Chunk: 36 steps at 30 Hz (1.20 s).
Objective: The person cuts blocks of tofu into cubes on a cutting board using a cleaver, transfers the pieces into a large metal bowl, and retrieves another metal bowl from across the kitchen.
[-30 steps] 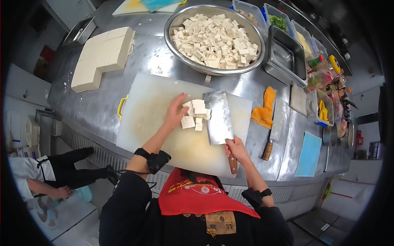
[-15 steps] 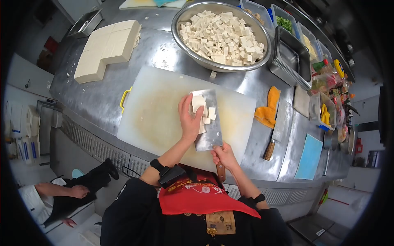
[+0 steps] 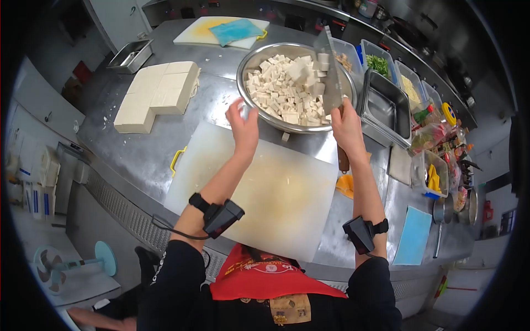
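My right hand [image 3: 348, 132] grips the wooden handle of a cleaver [image 3: 333, 88], its blade tipped upright over the right side of a large steel bowl [image 3: 314, 130]. Diced tofu [image 3: 273, 91] heaps inside the bowl, and some blurred cubes appear in mid-air beside the blade. My left hand [image 3: 243, 126] holds nothing, fingers apart and slightly curled, near the bowl's left front rim. Below both hands lies a white cutting board [image 3: 270, 193] with a few small crumbs on it. One loose tofu cube [image 3: 285, 137] rests on the counter between bowl and board.
A block of uncut tofu [image 3: 160, 91] sits at the left. Stacked steel pans [image 3: 386, 105] and food tubs [image 3: 378, 63] stand right of the bowl. An orange cloth [image 3: 345, 186] and blue cloth [image 3: 413, 236] lie at the right. Another person's arm [image 3: 102, 319] shows lower left.
Both hands have moved forward from the board toward the bowl. The tofu cubes on the flat blade have left it, and the cleaver is now upright. My left hand has come off the tofu.
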Each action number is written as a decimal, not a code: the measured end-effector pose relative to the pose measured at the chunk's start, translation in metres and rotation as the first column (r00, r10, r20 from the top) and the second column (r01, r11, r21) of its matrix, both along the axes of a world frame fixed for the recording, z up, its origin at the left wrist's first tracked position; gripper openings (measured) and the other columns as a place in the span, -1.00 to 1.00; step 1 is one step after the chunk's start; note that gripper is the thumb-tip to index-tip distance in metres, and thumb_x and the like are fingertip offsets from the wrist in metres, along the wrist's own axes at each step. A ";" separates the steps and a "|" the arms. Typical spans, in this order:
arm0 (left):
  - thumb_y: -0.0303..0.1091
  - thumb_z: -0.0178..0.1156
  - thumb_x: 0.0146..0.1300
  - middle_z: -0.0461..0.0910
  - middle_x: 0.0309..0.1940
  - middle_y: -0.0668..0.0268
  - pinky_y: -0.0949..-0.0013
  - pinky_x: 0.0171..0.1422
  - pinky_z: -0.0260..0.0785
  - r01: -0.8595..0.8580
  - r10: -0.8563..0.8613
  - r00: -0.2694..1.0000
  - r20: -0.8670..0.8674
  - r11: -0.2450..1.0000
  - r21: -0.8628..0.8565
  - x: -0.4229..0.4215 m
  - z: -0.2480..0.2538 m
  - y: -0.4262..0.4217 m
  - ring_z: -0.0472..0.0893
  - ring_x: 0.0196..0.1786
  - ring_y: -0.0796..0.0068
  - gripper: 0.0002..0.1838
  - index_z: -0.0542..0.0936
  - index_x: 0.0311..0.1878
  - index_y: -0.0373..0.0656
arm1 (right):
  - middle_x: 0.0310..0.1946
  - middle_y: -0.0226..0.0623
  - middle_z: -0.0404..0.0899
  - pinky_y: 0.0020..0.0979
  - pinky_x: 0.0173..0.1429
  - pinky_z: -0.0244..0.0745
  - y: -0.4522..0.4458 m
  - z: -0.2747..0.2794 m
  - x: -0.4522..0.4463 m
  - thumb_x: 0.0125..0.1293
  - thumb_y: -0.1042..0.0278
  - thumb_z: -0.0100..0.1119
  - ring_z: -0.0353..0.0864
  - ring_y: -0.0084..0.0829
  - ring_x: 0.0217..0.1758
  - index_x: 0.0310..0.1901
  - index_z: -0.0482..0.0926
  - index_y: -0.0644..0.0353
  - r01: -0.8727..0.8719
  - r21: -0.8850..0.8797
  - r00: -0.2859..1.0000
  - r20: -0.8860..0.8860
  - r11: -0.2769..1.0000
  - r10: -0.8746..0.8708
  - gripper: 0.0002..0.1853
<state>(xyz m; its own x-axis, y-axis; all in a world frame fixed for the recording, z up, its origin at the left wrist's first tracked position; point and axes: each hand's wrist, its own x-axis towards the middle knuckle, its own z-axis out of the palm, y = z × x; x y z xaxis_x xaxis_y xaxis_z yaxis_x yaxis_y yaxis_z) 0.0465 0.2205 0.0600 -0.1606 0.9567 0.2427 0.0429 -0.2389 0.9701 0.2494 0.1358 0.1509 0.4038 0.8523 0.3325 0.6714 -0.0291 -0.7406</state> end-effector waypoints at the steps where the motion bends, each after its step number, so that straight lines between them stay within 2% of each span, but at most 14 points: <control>1: -0.31 0.17 0.20 0.25 0.15 0.10 0.19 0.27 0.18 -0.004 0.000 0.998 -0.066 0.998 -0.063 -0.006 -0.025 -0.003 0.30 0.19 0.19 -0.54 0.35 0.16 -0.18 | -0.42 0.18 0.51 -0.05 -0.20 0.37 0.004 0.000 0.002 0.31 0.40 -0.09 0.51 0.21 -0.28 -0.18 0.32 0.35 0.009 0.017 0.999 -0.032 1.000 -0.008 -0.83; 4: -0.29 0.22 0.12 0.40 0.06 0.14 0.11 0.21 0.23 0.008 -0.063 0.936 -0.345 0.987 -0.158 -0.014 -0.085 -0.010 0.38 0.15 0.14 -0.55 0.42 0.08 -0.18 | -0.42 0.16 0.53 -0.04 -0.19 0.38 0.020 -0.012 0.012 0.30 0.39 -0.05 0.53 0.19 -0.28 -0.18 0.34 0.33 0.019 0.125 0.996 -0.092 0.992 -0.008 -0.82; 8: -0.18 0.28 0.06 0.54 -0.06 0.20 0.06 0.20 0.20 0.068 -0.222 0.741 -0.634 0.964 -0.258 0.003 -0.110 -0.024 0.44 0.10 0.10 -0.55 0.51 0.00 -0.18 | -0.44 0.13 0.53 -0.07 -0.20 0.39 0.019 -0.016 0.036 0.30 0.40 -0.06 0.53 0.19 -0.28 -0.14 0.34 0.32 -0.044 -0.079 0.997 0.053 0.996 0.048 -0.81; 9: -0.15 0.29 0.05 0.54 -0.05 0.20 0.06 0.21 0.19 0.086 -0.217 0.713 -0.667 0.971 -0.224 0.011 -0.114 -0.024 0.44 0.11 0.10 -0.54 0.52 -0.01 -0.18 | -0.44 0.10 0.53 -0.10 -0.20 0.41 0.016 -0.024 0.035 0.30 0.40 -0.06 0.54 0.13 -0.33 -0.15 0.36 0.33 0.006 0.020 0.998 0.057 1.000 -0.007 -0.81; 12: -0.06 0.32 0.02 0.54 -0.02 0.19 0.07 0.22 0.15 0.090 -0.168 0.629 -0.759 0.986 -0.143 0.030 -0.132 -0.028 0.44 0.11 0.10 -0.49 0.54 -0.03 -0.19 | -0.46 0.04 0.53 -0.11 -0.20 0.41 0.008 -0.021 0.054 0.29 0.39 -0.04 0.54 0.02 -0.40 -0.15 0.35 0.34 -0.043 -0.028 0.999 -0.035 0.999 0.042 -0.80; 13: -0.04 0.34 0.01 0.54 -0.02 0.18 0.08 0.22 0.15 0.081 -0.139 0.602 -0.786 0.990 -0.112 0.038 -0.136 -0.025 0.44 0.11 0.10 -0.47 0.54 -0.02 -0.19 | -0.55 -0.16 0.48 -0.26 -0.36 0.43 0.005 -0.023 0.061 0.30 0.41 -0.04 0.49 -0.29 -0.53 -0.13 0.37 0.31 -0.048 -0.106 0.997 -0.068 0.993 0.041 -0.82; 15: 0.00 0.35 -0.01 0.55 -0.03 0.18 0.10 0.19 0.14 0.077 -0.115 0.554 -0.825 0.993 -0.088 0.057 -0.142 -0.017 0.43 0.11 0.11 -0.44 0.55 -0.03 -0.18 | -0.57 -0.31 0.42 -0.40 -0.47 0.38 -0.013 -0.017 0.058 0.32 0.42 -0.05 0.41 -0.48 -0.58 -0.13 0.37 0.27 -0.052 -0.053 0.935 -0.354 0.997 0.030 -0.85; 17: 0.03 0.37 -0.03 0.56 -0.05 0.18 0.11 0.15 0.15 0.073 -0.135 0.486 -0.863 0.991 -0.114 0.063 -0.149 -0.011 0.43 0.11 0.14 -0.43 0.57 -0.03 -0.17 | -0.54 -0.49 0.33 -0.62 -0.59 0.26 -0.031 -0.011 0.048 0.35 0.44 -0.06 0.25 -0.75 -0.63 -0.16 0.35 0.18 -0.048 0.045 0.762 -0.644 0.998 0.066 -0.92; 20: 0.05 0.39 -0.07 0.58 -0.10 0.18 0.12 0.11 0.14 -0.061 -0.068 0.365 -0.929 0.993 -0.097 0.082 -0.146 0.000 0.46 0.04 0.17 -0.44 0.59 -0.07 -0.13 | -0.50 -0.43 0.35 -0.59 -0.59 0.26 -0.052 -0.008 0.060 0.35 0.45 -0.04 0.23 -0.72 -0.64 -0.18 0.33 0.18 -0.041 -0.017 0.613 -0.790 0.999 0.012 -0.93; 23: 0.00 0.38 -0.06 0.60 -0.16 0.26 0.10 0.11 0.13 -0.084 -0.073 0.357 -0.931 0.990 -0.110 0.093 -0.149 0.009 0.49 0.01 0.22 -0.51 0.61 -0.08 -0.05 | -0.50 -0.41 0.35 -0.59 -0.59 0.25 -0.070 -0.015 0.066 0.34 0.46 -0.03 0.22 -0.72 -0.64 -0.17 0.32 0.19 -0.020 -0.025 0.542 -0.841 1.000 -0.010 -0.92; 29: -0.15 0.29 0.00 0.62 -0.30 0.35 0.10 0.09 0.16 -0.055 -0.145 0.509 -0.848 0.978 -0.201 0.078 -0.163 0.020 0.56 -0.07 0.28 -0.69 0.64 -0.14 0.04 | -0.51 -0.42 0.33 -0.60 -0.59 0.24 -0.078 -0.031 0.071 0.34 0.47 -0.06 0.22 -0.73 -0.63 -0.11 0.34 0.21 -0.054 -0.004 0.491 -0.871 0.999 0.024 -0.87; 32: -0.15 0.33 -0.02 0.64 -0.37 0.34 0.17 0.04 0.28 -0.021 -0.220 0.677 -0.702 0.948 -0.318 0.052 -0.124 0.004 0.59 -0.10 0.31 -0.65 0.61 -0.18 -0.13 | -0.51 -0.43 0.33 -0.60 -0.59 0.24 -0.076 -0.035 0.069 0.34 0.46 -0.07 0.22 -0.73 -0.64 -0.08 0.35 0.20 -0.054 -0.059 0.521 -0.853 0.997 -0.022 -0.85; 35: -0.27 0.30 0.01 0.59 -0.39 0.29 0.20 0.01 0.28 0.090 -0.281 0.866 -0.412 0.901 -0.425 0.012 -0.083 -0.023 0.60 -0.25 0.28 -0.75 0.60 -0.21 -0.09 | -0.51 -0.43 0.33 -0.58 -0.59 0.25 -0.071 -0.043 0.063 0.34 0.46 -0.07 0.23 -0.73 -0.65 -0.09 0.36 0.20 -0.101 -0.063 0.548 -0.837 0.993 0.003 -0.86; 36: -0.28 0.30 0.01 0.59 -0.37 0.29 0.22 0.01 0.28 0.161 -0.247 0.879 -0.408 0.959 -0.234 0.011 -0.058 -0.026 0.60 -0.22 0.29 -0.75 0.60 -0.21 -0.09 | -0.51 -0.44 0.33 -0.58 -0.59 0.26 -0.066 -0.044 0.058 0.33 0.46 -0.07 0.23 -0.72 -0.65 -0.10 0.36 0.20 -0.127 -0.052 0.541 -0.841 0.990 0.025 -0.87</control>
